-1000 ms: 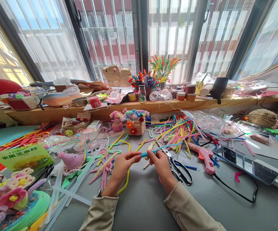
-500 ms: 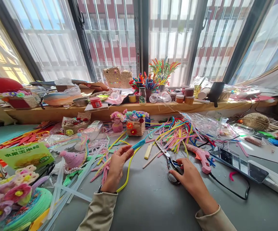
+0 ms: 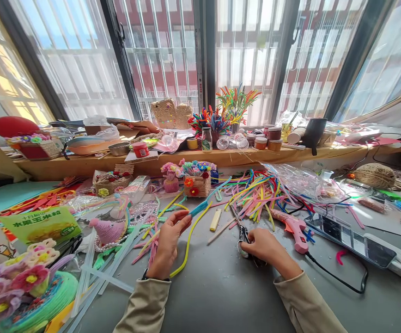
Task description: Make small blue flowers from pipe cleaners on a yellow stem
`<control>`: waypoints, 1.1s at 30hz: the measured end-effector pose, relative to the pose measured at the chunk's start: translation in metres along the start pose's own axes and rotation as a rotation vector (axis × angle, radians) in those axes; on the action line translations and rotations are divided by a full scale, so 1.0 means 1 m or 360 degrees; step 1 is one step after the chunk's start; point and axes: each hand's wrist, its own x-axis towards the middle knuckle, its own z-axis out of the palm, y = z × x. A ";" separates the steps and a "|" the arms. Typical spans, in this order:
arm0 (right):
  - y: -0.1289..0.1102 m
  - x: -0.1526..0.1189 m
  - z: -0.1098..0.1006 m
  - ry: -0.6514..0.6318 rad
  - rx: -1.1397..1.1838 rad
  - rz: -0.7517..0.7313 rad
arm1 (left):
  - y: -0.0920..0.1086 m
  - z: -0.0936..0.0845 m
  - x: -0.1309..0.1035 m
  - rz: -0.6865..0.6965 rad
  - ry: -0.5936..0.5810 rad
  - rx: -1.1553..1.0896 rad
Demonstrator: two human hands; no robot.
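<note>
Between thumb and fingers, my left hand [image 3: 171, 236] pinches a blue fuzzy strip [image 3: 199, 208], whose thin end reaches up and to the right. A yellow strip [image 3: 188, 240] curves just right of that hand. My right hand [image 3: 261, 245] is closed around the handles of the scissors [image 3: 243, 234], which lie low over the grey table with blades pointing away. The hand hides part of the handles. A pale yellow block [image 3: 215, 219] and a wooden stick [image 3: 220, 231] lie between the two hands.
Colourful strips [image 3: 252, 196] are piled behind the scissors. On the right are a pink glue gun [image 3: 294, 230] with a black cord and a phone [image 3: 351, 239]. A flower basket [image 3: 197, 185] stands at the back; translucent sticks [image 3: 106, 278] and a pink crocheted piece [image 3: 107, 231] are left.
My right hand has moved left onto the scissors and closed around their handles. My left hand still holds the blue strip. The view has shifted slightly.
</note>
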 end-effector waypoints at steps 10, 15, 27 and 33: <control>-0.004 -0.005 0.005 -0.0283 0.1600 0.0037 | 0.001 -0.002 0.001 -0.0081 0.0124 -0.0298; -0.017 -0.012 0.008 -0.0057 0.1910 -0.0165 | 0.001 -0.004 0.004 -0.0052 0.0146 -0.0497; -0.036 -0.027 0.002 -0.0207 0.1659 -0.0480 | 0.005 -0.002 0.004 -0.0046 0.0181 -0.0457; -0.039 -0.031 0.001 -0.0201 0.1301 -0.0546 | 0.002 -0.005 0.006 -0.0078 0.0219 -0.0473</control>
